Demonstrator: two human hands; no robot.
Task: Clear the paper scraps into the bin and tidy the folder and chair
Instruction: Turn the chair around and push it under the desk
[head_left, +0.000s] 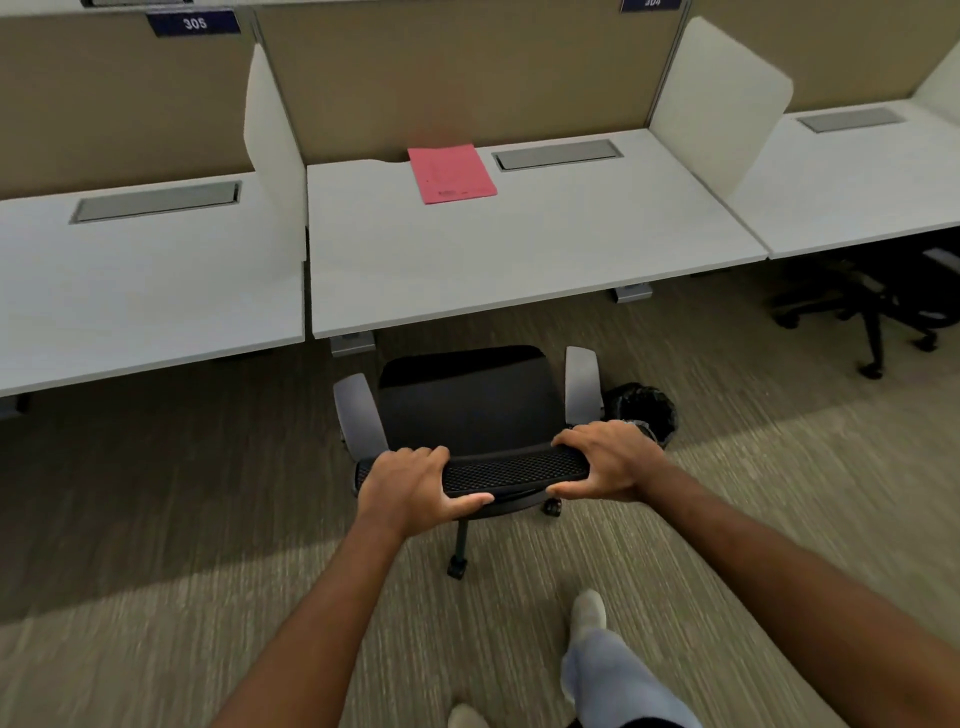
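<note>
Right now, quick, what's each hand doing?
Left hand: closed on the chair backrest, fingers over its top edge.
Right hand: closed on the same backrest.

The bin (644, 410) sits half hidden behind the chair (467, 410) armrest.

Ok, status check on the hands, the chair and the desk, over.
Both hands, left and right, gripping chair backrest. Chair short of desk. Pink folder at desk's back. Bin close by chair's right armrest.
</note>
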